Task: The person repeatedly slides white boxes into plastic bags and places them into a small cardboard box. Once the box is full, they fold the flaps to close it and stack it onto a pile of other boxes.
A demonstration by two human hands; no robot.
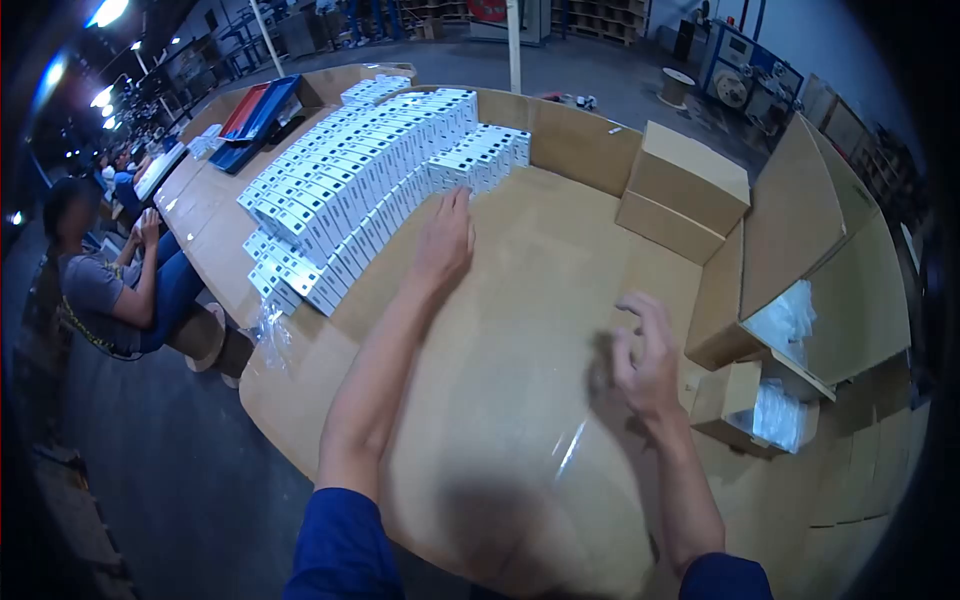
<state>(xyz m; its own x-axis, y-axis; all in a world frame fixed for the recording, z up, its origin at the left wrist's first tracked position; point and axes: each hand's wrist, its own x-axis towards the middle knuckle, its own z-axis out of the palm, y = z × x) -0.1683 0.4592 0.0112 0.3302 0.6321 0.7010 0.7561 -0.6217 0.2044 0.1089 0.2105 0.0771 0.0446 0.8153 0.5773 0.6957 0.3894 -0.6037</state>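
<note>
My left hand (446,238) reaches forward to the near side of the short rows of small white boxes (478,158); its fingers are close together, and whether they hold anything is hidden. Long stacked rows of the same white boxes (350,170) curve to the left of it. Over the cardboard-covered table (500,380), my right hand (645,360) is raised with its fingers curled and apart, holding nothing. To its right stands a small open carton (730,405) with clear plastic bags (778,415) in it.
A large open carton (795,230) with plastic inside is at the right, beside a closed brown box (690,180). Blue and red trays (255,120) lie at the back left. A seated person (120,285) works by the left edge. Crumpled clear plastic (273,338) hangs near the stack.
</note>
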